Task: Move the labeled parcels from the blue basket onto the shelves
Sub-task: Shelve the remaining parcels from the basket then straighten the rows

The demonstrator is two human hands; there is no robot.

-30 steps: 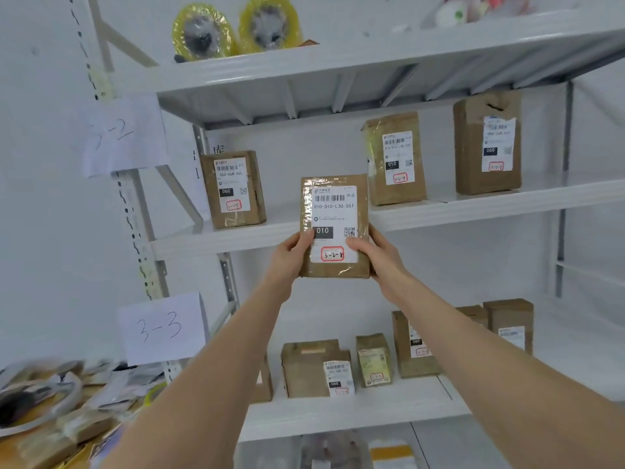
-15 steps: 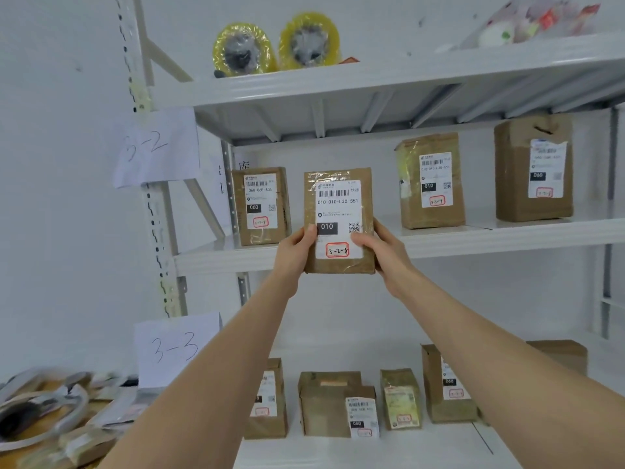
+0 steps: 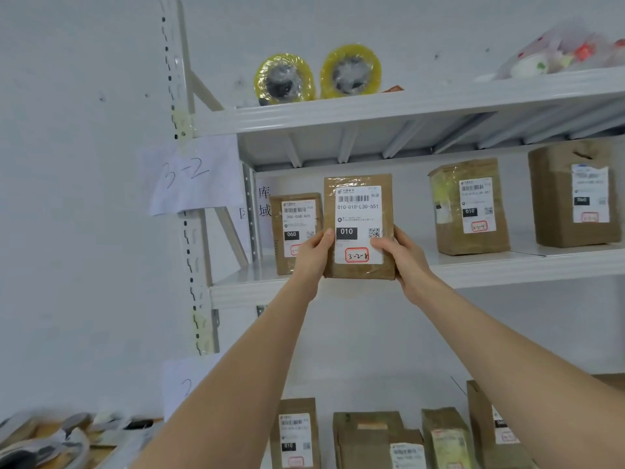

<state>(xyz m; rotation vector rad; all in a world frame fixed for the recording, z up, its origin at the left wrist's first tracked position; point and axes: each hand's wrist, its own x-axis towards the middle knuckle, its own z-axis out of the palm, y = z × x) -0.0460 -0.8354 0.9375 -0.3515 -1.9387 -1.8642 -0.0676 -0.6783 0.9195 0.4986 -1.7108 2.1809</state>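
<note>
I hold a brown parcel (image 3: 358, 198) upright at the front edge of the middle shelf (image 3: 507, 269). Its white label reads 010-010-L30-551 with a red-circled 3-2-8. My left hand (image 3: 313, 255) grips its lower left side and my right hand (image 3: 402, 255) grips its lower right side. The parcel's bottom edge sits level with the shelf lip. Just behind it to the left stands another labeled parcel (image 3: 291, 225), partly hidden by my left hand. The blue basket is not in view.
Two more parcels (image 3: 470, 208) (image 3: 575, 194) stand further right on the middle shelf. A paper tag 3-2 (image 3: 189, 174) hangs on the post. Tape rolls (image 3: 285, 79) sit on the top shelf (image 3: 406, 103). Several parcels (image 3: 297, 431) line the lower shelf. Clutter (image 3: 44, 441) lies bottom left.
Both hands have carried the parcel up from below the middle shelf to its front edge, close beside the leftmost parcel. The camera view has tilted upward.
</note>
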